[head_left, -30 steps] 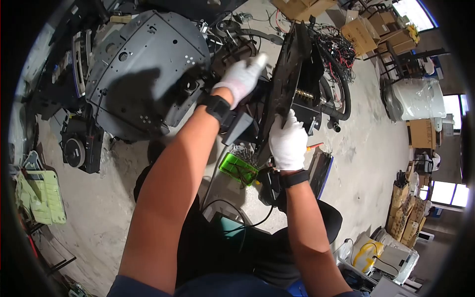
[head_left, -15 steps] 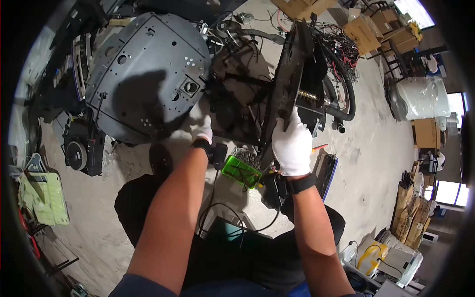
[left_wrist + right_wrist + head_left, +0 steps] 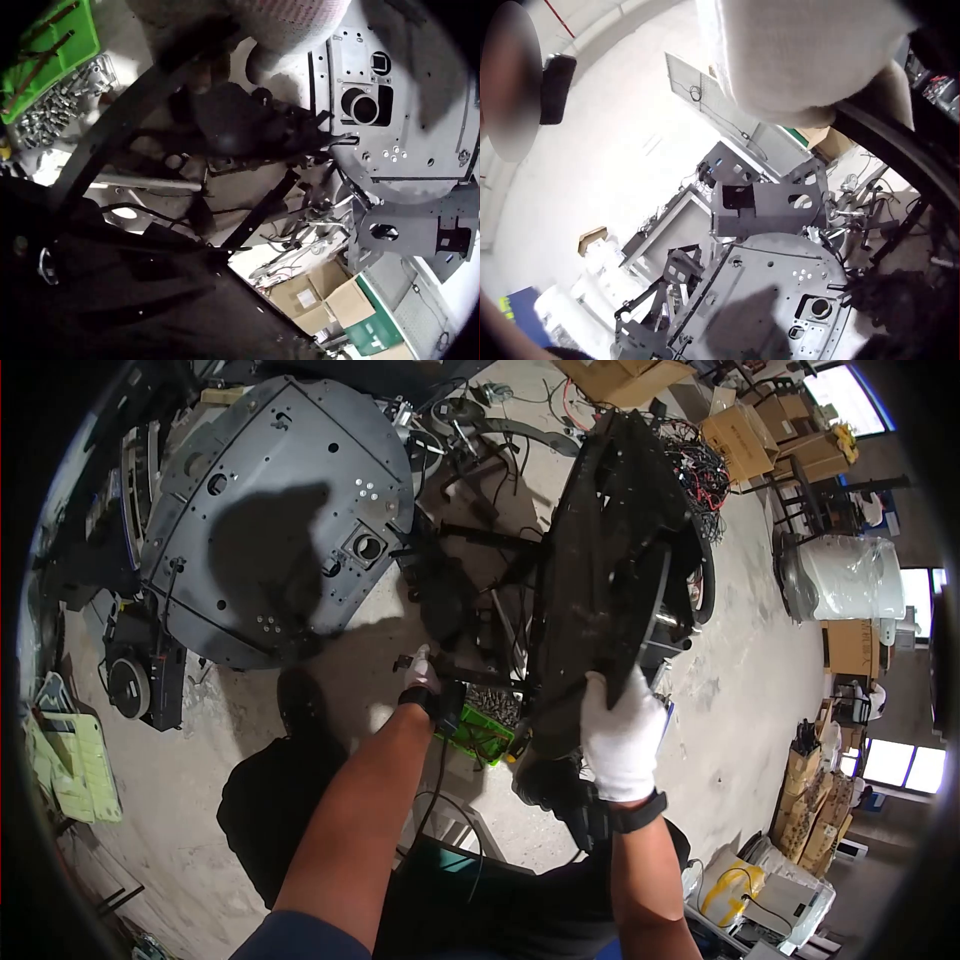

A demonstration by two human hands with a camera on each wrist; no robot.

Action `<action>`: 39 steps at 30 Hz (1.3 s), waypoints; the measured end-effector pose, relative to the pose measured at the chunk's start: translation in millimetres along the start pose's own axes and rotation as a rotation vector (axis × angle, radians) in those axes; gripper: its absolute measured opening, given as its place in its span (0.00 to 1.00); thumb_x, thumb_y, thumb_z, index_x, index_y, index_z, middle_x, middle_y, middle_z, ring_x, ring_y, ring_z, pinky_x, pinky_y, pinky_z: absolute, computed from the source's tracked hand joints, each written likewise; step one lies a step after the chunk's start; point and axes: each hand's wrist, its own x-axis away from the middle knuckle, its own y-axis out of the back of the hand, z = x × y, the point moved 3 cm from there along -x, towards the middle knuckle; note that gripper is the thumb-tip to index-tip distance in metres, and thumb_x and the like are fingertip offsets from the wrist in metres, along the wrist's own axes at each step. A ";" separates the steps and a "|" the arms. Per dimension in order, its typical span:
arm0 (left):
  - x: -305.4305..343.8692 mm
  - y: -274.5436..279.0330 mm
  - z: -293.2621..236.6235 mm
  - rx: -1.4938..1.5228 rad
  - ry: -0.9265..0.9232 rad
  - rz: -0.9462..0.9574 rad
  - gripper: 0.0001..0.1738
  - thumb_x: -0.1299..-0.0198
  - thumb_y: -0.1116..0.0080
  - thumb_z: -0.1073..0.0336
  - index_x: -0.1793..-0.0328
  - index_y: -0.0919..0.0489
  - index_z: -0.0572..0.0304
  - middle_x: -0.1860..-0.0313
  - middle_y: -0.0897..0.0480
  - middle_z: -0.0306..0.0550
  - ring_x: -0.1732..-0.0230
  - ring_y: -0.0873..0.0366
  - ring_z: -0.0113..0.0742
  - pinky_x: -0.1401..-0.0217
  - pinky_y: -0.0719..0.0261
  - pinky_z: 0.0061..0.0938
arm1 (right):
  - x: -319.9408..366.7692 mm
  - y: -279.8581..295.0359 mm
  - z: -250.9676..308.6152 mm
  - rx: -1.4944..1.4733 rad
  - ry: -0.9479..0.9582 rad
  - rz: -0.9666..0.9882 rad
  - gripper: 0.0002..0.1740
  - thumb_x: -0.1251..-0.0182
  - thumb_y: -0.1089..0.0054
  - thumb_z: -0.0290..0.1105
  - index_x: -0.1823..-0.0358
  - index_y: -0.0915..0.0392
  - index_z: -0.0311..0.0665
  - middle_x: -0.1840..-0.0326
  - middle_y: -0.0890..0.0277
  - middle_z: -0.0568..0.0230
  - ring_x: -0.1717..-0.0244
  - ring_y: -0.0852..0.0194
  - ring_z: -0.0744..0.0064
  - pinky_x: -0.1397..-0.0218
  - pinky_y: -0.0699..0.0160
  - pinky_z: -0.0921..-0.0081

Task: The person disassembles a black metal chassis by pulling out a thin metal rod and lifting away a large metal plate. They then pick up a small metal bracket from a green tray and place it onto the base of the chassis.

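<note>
Left hand (image 3: 421,670) – curled round the black bar's (image 3: 475,677) near end. Right hand (image 3: 622,736) – grips the black frame's (image 3: 585,600) near edge, thumb and fingers closed; frame stands beside green tray (image 3: 480,734).

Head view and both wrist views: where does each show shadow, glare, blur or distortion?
Head view: dark rounded vignette, fisheye curving, a shadow across the grey plate, the windows burnt out white. Left wrist view: the black panel is underexposed, with little detail. Right wrist view: the gloved right hand is pale and softly detailed; a blurred oval sits at upper left.
</note>
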 end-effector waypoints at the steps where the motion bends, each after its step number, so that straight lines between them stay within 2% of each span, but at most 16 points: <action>1: 32.6 -24.7 -24.3 0.182 0.135 -0.132 0.18 0.35 0.49 0.46 0.63 0.23 0.51 0.70 0.21 0.39 0.67 0.24 0.37 0.57 0.22 0.35 | -0.8 5.8 -6.8 -0.010 0.021 -0.009 0.20 0.40 0.41 0.27 0.46 0.25 0.33 0.79 0.22 0.47 0.79 0.20 0.51 0.76 0.24 0.63; 3: 92.0 -68.4 -68.4 0.362 0.276 -0.269 0.16 0.35 0.47 0.48 0.65 0.24 0.52 0.72 0.22 0.38 0.68 0.24 0.37 0.57 0.21 0.37 | -3.4 21.5 -14.4 -0.109 -0.052 -0.014 0.14 0.40 0.41 0.24 0.51 0.22 0.35 0.70 0.18 0.48 0.72 0.17 0.55 0.70 0.21 0.68; 5: 123.8 -99.4 -104.7 0.343 0.137 -0.262 0.16 0.37 0.43 0.51 0.67 0.28 0.54 0.74 0.24 0.39 0.70 0.23 0.40 0.56 0.19 0.44 | -8.7 35.0 -30.8 -0.180 -0.097 -0.066 0.11 0.40 0.42 0.23 0.55 0.21 0.32 0.67 0.17 0.50 0.70 0.16 0.61 0.66 0.23 0.72; 9: 113.9 -127.1 -136.4 0.460 0.231 -0.060 0.23 0.35 0.47 0.43 0.65 0.28 0.57 0.79 0.27 0.40 0.75 0.25 0.39 0.62 0.21 0.42 | -16.1 58.1 -73.6 -0.380 -0.282 -0.149 0.11 0.41 0.41 0.25 0.57 0.21 0.29 0.69 0.17 0.62 0.70 0.24 0.79 0.62 0.26 0.78; 14: 116.7 -182.3 -198.7 0.157 0.075 -0.051 0.30 0.35 0.53 0.36 0.68 0.29 0.58 0.80 0.27 0.43 0.81 0.28 0.40 0.73 0.20 0.41 | -9.4 77.4 -112.1 -0.424 -0.376 -0.245 0.12 0.41 0.40 0.28 0.57 0.21 0.29 0.68 0.17 0.61 0.67 0.23 0.75 0.59 0.26 0.76; 15: 129.3 -198.1 -217.1 -0.033 -0.035 -0.134 0.31 0.35 0.55 0.35 0.62 0.26 0.61 0.74 0.23 0.47 0.82 0.26 0.43 0.75 0.20 0.41 | -6.7 80.6 -115.8 -0.442 -0.416 -0.242 0.13 0.41 0.40 0.28 0.57 0.21 0.29 0.67 0.17 0.60 0.66 0.22 0.74 0.58 0.26 0.75; 16: 97.8 -194.3 -217.1 -0.128 -0.092 -0.088 0.35 0.37 0.54 0.33 0.53 0.25 0.63 0.65 0.20 0.49 0.71 0.21 0.45 0.67 0.20 0.42 | -3.0 84.6 -121.3 -0.460 -0.459 -0.240 0.13 0.41 0.40 0.29 0.57 0.21 0.29 0.66 0.17 0.59 0.65 0.22 0.73 0.57 0.26 0.75; 18: 85.0 -213.6 -234.2 -0.291 -0.100 -0.139 0.38 0.39 0.52 0.32 0.48 0.25 0.64 0.60 0.20 0.46 0.61 0.20 0.43 0.58 0.22 0.41 | 3.2 86.8 -135.0 -0.502 -0.476 -0.251 0.14 0.40 0.40 0.29 0.55 0.22 0.28 0.61 0.17 0.57 0.60 0.22 0.73 0.52 0.28 0.74; 20: 114.6 -250.4 -251.9 -0.256 -0.189 -0.155 0.24 0.38 0.48 0.37 0.68 0.27 0.49 0.80 0.30 0.39 0.80 0.29 0.38 0.74 0.25 0.34 | 9.5 79.9 -157.6 -0.587 -0.505 -0.341 0.11 0.40 0.39 0.25 0.57 0.21 0.27 0.62 0.19 0.65 0.63 0.25 0.78 0.57 0.27 0.79; 22: 122.6 -274.9 -261.3 -0.280 -0.193 -0.018 0.22 0.38 0.46 0.38 0.68 0.28 0.47 0.78 0.32 0.36 0.80 0.33 0.31 0.76 0.30 0.30 | 10.0 78.4 -171.3 -0.737 -0.537 -0.391 0.10 0.40 0.38 0.25 0.60 0.21 0.26 0.65 0.18 0.64 0.66 0.25 0.78 0.60 0.27 0.78; 25: 149.4 -298.8 -266.6 -0.307 -0.233 -0.059 0.18 0.37 0.44 0.44 0.69 0.29 0.46 0.77 0.34 0.34 0.80 0.37 0.30 0.75 0.30 0.28 | 5.8 74.5 -176.8 -0.679 -0.664 -0.319 0.08 0.40 0.39 0.25 0.64 0.20 0.24 0.69 0.18 0.61 0.70 0.24 0.76 0.63 0.24 0.77; 28: 138.5 -310.3 -271.1 -0.323 -0.305 0.084 0.17 0.37 0.42 0.47 0.68 0.28 0.50 0.77 0.34 0.34 0.79 0.36 0.29 0.74 0.30 0.28 | 23.6 55.6 -203.0 -0.868 -0.678 -0.315 0.11 0.42 0.38 0.25 0.60 0.20 0.25 0.65 0.17 0.62 0.66 0.23 0.74 0.58 0.26 0.75; 30: 153.3 -322.4 -274.8 -0.358 -0.324 -0.131 0.20 0.38 0.40 0.49 0.74 0.29 0.52 0.79 0.32 0.37 0.80 0.35 0.30 0.77 0.31 0.27 | 23.6 48.6 -204.2 -0.979 -0.691 -0.349 0.10 0.43 0.38 0.25 0.61 0.20 0.25 0.66 0.17 0.61 0.66 0.23 0.74 0.59 0.26 0.76; 33: 139.2 -313.3 -277.0 -0.289 -0.277 0.033 0.19 0.39 0.40 0.48 0.75 0.29 0.49 0.80 0.32 0.37 0.82 0.36 0.30 0.81 0.31 0.29 | 26.6 62.7 -192.2 -0.445 -0.396 -0.308 0.09 0.41 0.39 0.24 0.61 0.19 0.25 0.64 0.17 0.61 0.65 0.22 0.75 0.58 0.26 0.77; 37: 173.4 -315.1 -285.0 -0.268 -0.322 -0.024 0.20 0.39 0.40 0.48 0.75 0.31 0.47 0.82 0.35 0.35 0.84 0.38 0.29 0.82 0.34 0.28 | 20.6 59.7 -187.5 -0.867 -0.672 -0.316 0.10 0.40 0.40 0.25 0.60 0.19 0.25 0.64 0.17 0.62 0.63 0.23 0.75 0.56 0.27 0.77; 39: 174.6 -312.8 -297.0 -0.406 -0.315 0.021 0.18 0.37 0.44 0.48 0.63 0.24 0.54 0.70 0.26 0.40 0.71 0.29 0.33 0.70 0.26 0.32 | 17.6 64.5 -186.6 -0.603 -0.463 -0.293 0.09 0.40 0.40 0.24 0.61 0.20 0.25 0.65 0.17 0.61 0.66 0.22 0.74 0.58 0.26 0.77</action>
